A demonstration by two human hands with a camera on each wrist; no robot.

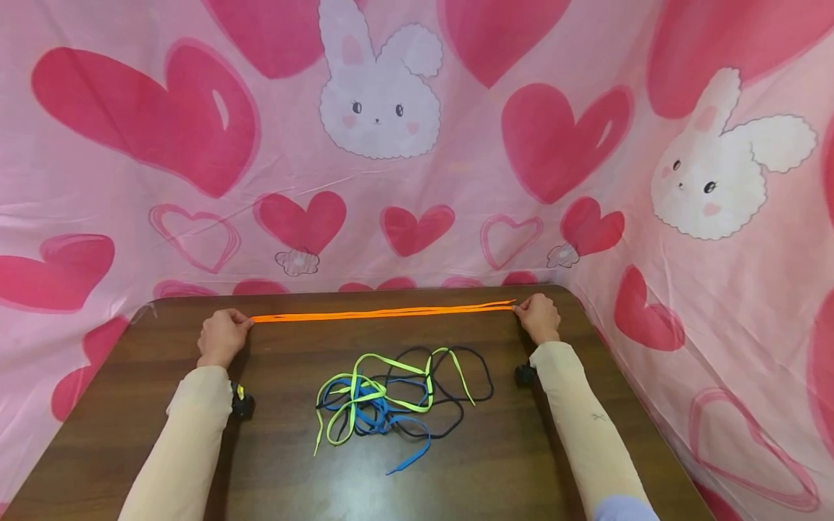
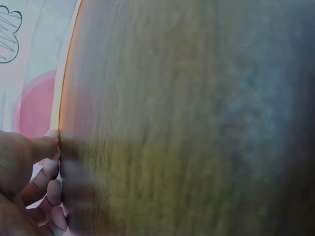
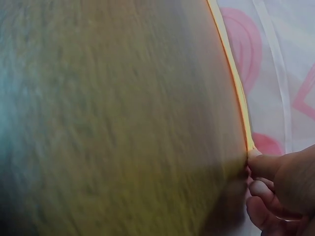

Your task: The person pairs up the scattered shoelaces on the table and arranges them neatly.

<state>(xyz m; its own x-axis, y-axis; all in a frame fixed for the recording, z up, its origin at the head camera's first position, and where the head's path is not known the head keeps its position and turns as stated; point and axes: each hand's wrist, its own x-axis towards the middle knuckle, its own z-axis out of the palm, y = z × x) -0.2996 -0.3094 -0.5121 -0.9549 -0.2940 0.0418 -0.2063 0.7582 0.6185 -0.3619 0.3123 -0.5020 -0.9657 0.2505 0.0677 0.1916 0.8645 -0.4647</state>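
An orange shoelace, doubled into side-by-side strands, stretches nearly straight across the far part of the brown table. Its left end is pinched between thumb and fingers of my left hand. At the other end my right hand pinches the lace, and a loose tip sticks out just above those fingers. Both wrist views show the lace running away from the left hand and the right hand close to the tabletop. Whether it touches the wood all along, I cannot tell.
Nearer me, between my forearms, lies a tangle of a yellow-green shoelace, a blue shoelace and a black shoelace. A pink cloth printed with hearts and rabbits hangs behind the table and along its right side.
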